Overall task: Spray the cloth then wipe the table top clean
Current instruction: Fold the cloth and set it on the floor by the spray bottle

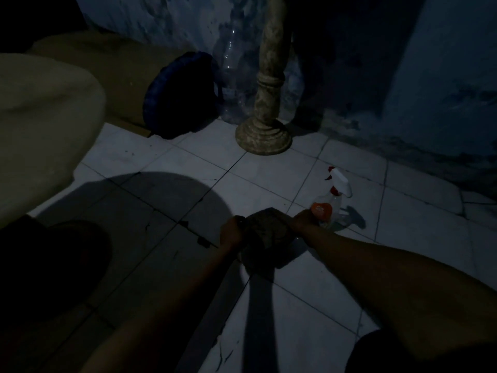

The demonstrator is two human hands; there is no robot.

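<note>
A dark crumpled cloth [266, 238] hangs low over the white tiled floor [269, 179]. My left hand [231, 234] is shut on its left edge. To the right, a clear spray bottle [332, 203] with a white head, a red trigger and an orange label stands on the tiles. My right hand [305, 218] reaches past the cloth's right side and closes on the bottle's lower body. Dim light hides the fingers. No table top can be made out.
A turned stone-coloured pedestal [265, 130] stands on the floor ahead, with a clear plastic bottle [231, 76] behind it by the mottled blue wall. A round dark blue cushion [180, 95] leans against pale rolled bedding [45, 125] at left.
</note>
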